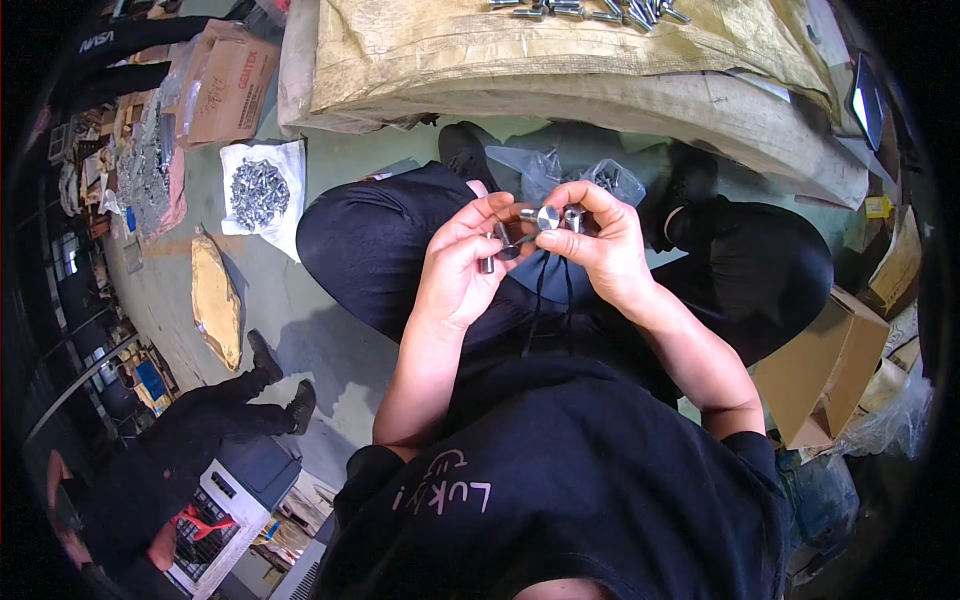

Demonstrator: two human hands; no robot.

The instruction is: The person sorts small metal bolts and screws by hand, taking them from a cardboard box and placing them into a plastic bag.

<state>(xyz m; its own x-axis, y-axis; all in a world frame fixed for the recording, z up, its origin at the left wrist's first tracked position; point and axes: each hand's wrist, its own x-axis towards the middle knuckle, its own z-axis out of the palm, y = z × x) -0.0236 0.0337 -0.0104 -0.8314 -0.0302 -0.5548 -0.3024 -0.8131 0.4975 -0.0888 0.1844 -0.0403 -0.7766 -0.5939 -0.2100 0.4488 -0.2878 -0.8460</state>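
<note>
My left hand [452, 270] and my right hand [612, 250] are close together above my lap, both closed on small shiny metal parts that look like bolts. Between my right thumb and fingers is a bolt with a flat round head [548, 218], its face turned up. A second bolt [574, 216] sits further inside the same hand. In my left fingers are a dark-ended metal bolt [506, 240] and a short cylindrical shank [487, 262]. Fingers partly cover all these parts, so threads cannot be made out.
Ahead, several loose bolts [600, 12] lie on a cloth-covered work surface [450, 50]. Clear plastic bags [612, 180] rest between my feet. Many metal parts [260, 193] lie on a white sheet at left. A cardboard box [815, 365] stands at right; another person [190, 440] is at lower left.
</note>
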